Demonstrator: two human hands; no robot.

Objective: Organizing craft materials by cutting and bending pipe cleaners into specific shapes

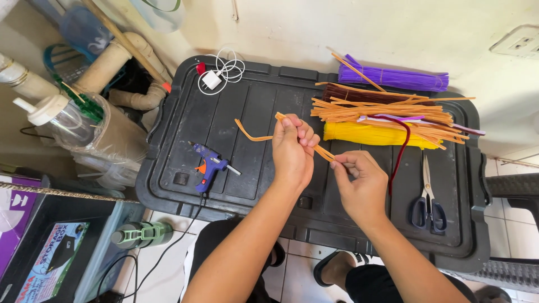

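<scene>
Your left hand (292, 150) has its fingers curled tight, pinching an orange strip (264, 134) near its upper end; your right hand (362, 184) pinches the same strip lower down between thumb and fingertips, so both are clamped on it. The strip is thin, flat, orange, held above the black bin lid (252, 112), kinked at the left-hand grip, with a loose tail curving out to the left. Right of your hands: a loose orange strip pile (387, 109) fanned across a yellow bundle (365, 134), a dark brown bundle (359, 94) behind it, a purple bundle (393, 78) at the lid's far edge. A dark red strip (401, 148) droops off the pile toward you. Scissors (428, 196) with dark handles lie flat on the lid's right side, shut. A blue-and-orange glue gun (210, 167) lies left of your hands, cord trailing off the near edge. White charger and cable (216, 76) sit at the far left corner of the lid. Bottom left on the floor: a flat box (50, 261) with a blue-green printed label, beside a purple package (14, 216); text too small to matter. A green bottle (140, 234) lies on its side beside them.
</scene>
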